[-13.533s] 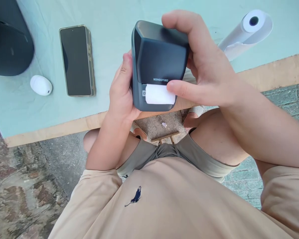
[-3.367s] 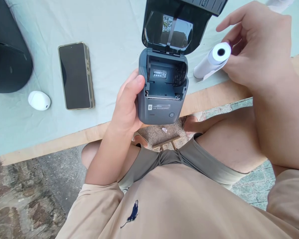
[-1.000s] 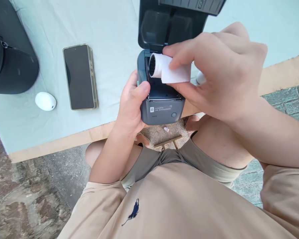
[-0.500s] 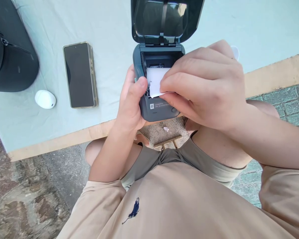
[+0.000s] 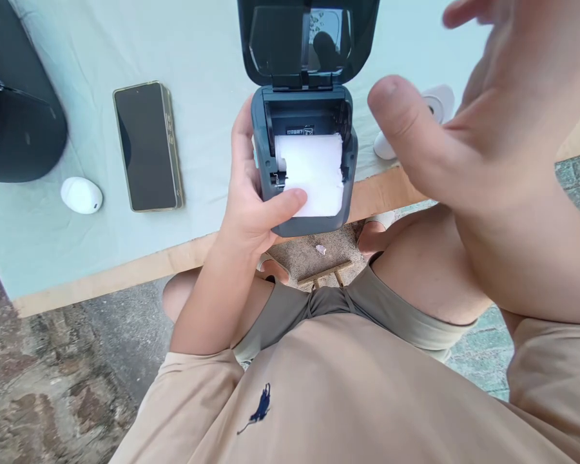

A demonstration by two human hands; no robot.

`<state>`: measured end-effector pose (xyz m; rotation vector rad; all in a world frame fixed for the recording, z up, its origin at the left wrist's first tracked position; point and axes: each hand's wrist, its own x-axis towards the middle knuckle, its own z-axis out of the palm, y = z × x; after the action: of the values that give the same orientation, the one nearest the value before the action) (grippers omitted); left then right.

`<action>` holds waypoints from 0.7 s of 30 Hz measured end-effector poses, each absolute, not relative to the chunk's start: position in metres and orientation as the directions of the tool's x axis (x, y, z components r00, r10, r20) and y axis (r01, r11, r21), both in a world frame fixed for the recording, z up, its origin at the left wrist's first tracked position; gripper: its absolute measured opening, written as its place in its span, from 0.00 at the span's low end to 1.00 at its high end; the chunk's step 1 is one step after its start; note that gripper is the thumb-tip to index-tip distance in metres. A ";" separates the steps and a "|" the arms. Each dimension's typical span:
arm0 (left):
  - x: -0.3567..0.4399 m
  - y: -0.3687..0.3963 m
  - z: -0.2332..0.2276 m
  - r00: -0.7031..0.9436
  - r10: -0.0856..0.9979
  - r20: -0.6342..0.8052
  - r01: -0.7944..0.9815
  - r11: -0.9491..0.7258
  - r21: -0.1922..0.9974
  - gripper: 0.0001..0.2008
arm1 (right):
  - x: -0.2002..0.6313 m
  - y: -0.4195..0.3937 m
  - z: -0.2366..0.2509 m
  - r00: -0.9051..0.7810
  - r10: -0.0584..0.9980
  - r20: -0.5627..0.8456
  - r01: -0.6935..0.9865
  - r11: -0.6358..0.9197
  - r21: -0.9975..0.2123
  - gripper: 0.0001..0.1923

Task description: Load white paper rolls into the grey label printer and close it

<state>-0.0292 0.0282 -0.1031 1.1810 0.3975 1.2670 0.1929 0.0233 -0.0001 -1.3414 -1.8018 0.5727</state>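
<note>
The right hand (image 5: 502,122) has let go of the paper roll (image 5: 310,169) and is now lifting away to the right, fingers spread and holding nothing. The left hand (image 5: 254,193) is gripping the printer (image 5: 303,161) just above the table edge, its thumb pressing the loose paper end down over the front. The roll is sitting inside the printer's open compartment, the lid (image 5: 308,40) standing upright behind it. Farther back on the table (image 5: 212,77), a second roll (image 5: 432,106) is lying right of the printer; a phone (image 5: 146,146) and a white case (image 5: 81,194) are lying well to the left.

A small white-on-black label inside the open label printer (image 5: 302,161) bears print too small to read.
</note>
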 end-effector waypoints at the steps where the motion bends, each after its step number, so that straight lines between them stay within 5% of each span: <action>1: -0.030 0.031 -0.107 0.328 0.861 0.389 -0.527 -0.175 0.832 0.43 | 0.194 0.025 -0.002 -0.156 0.917 0.368 0.597 0.384 -0.704 0.36; 4: -0.031 0.031 -0.107 0.294 0.882 0.369 -0.527 -0.173 0.832 0.40 | 0.192 0.024 -0.003 -0.322 0.840 0.436 0.647 0.532 -0.547 0.30; 10: -0.031 0.014 -0.088 0.241 0.967 0.077 -0.474 0.048 0.879 0.47 | 0.185 0.021 0.001 -0.534 0.724 0.437 0.678 0.675 -0.291 0.25; 16: -0.026 0.011 -0.072 0.272 0.961 0.047 -0.508 0.102 0.855 0.33 | 0.181 0.020 0.004 -0.503 0.808 0.306 0.782 0.576 -0.238 0.30; 21: -0.020 0.010 -0.070 0.288 0.954 0.081 -0.512 0.082 0.855 0.25 | 0.181 0.011 0.013 -0.522 0.792 0.318 0.722 0.608 -0.329 0.24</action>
<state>-0.0205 0.0099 -0.0695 0.9326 0.5950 1.1970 0.1805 0.0107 0.0127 -1.2036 -2.3999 0.2160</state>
